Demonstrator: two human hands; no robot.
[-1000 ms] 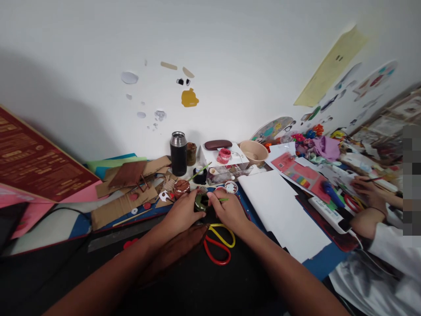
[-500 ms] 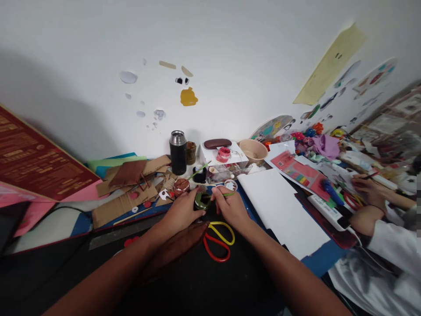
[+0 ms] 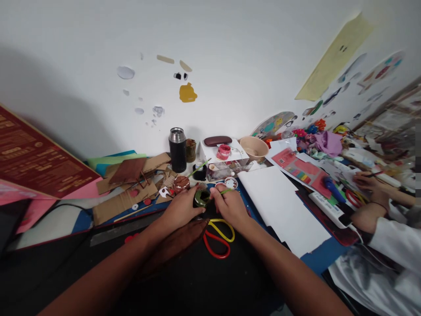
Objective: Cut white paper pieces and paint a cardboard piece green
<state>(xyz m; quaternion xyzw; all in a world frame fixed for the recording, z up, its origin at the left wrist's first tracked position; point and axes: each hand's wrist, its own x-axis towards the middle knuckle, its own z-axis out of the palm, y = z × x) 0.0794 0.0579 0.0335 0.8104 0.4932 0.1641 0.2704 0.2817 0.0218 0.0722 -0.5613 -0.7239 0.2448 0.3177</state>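
Observation:
My left hand (image 3: 180, 207) is closed round the side of a small, round, dark green thing (image 3: 200, 199) with a dark opening, like a little jar or a roll. My right hand (image 3: 228, 206) pinches a thin green stick (image 3: 226, 192), its end poking out above the fingers; the fingers hide its lower part, close to the green thing's opening. Below the hands lie scissors with red and yellow handles (image 3: 217, 245), their blades out of sight. A dark brown leaf-shaped piece (image 3: 177, 245) rests beside them. Just beyond my left hand stands a brown-smeared jar (image 3: 181, 184).
A black flask (image 3: 178, 151) stands behind cardboard scraps (image 3: 125, 202). A white box (image 3: 210, 151) carries a pink-red jar (image 3: 223, 151), with a beige bowl (image 3: 254, 148) alongside. White paper (image 3: 283, 206) and a power strip (image 3: 325, 210) lie rightward, near another person's hand (image 3: 366, 181).
My right hand has shifted slightly left and the green stick now shows less. My left hand keeps its hold on the round green thing. The whole view has tilted slightly.

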